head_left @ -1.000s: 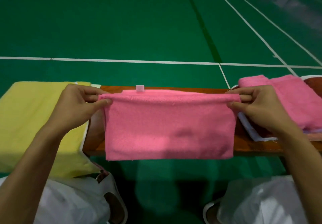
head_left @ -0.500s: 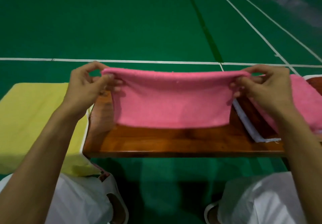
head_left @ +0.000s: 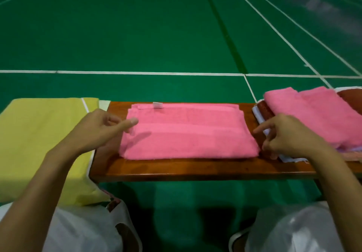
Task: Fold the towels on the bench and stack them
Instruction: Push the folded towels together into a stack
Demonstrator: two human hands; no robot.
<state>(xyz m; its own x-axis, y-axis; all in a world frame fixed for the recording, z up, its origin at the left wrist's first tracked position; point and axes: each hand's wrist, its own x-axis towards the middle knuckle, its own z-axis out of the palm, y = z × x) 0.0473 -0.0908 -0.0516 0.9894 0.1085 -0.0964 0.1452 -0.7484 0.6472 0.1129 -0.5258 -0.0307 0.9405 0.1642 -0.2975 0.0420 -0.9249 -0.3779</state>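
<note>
Green sports-court flooring [head_left: 137,36] with white lines stretches beyond the brown wooden bench [head_left: 195,168] where we work. On our left hand [head_left: 98,132] the index finger reaches out over the towel's left edge while the other fingers curl loosely, pinching nothing. The fingers [head_left: 261,129] of our right hand [head_left: 288,137] are relaxed and slightly spread just beside the right edge, also holding nothing.

Half a second ago both hands pinched the top corners of the folded pink terry towel [head_left: 188,134] and held it up. Now it lies flat in the middle of the bench, edges fairly even, with its small white label [head_left: 157,105] at the far side. We judge this fold laid down; either one more fold or the move to a stack comes next.

To the left a flat yellow towel [head_left: 43,140] lies apart from the pink one, draping over the bench's near edge. To the right, a second pink towel [head_left: 313,114] tops a pile with dark red and white cloth beneath, and it crowds our right hand. We cannot tell which side serves as the stack. Nothing lies on the folded towel itself. White glossy material [head_left: 84,230] covers our knees below.
</note>
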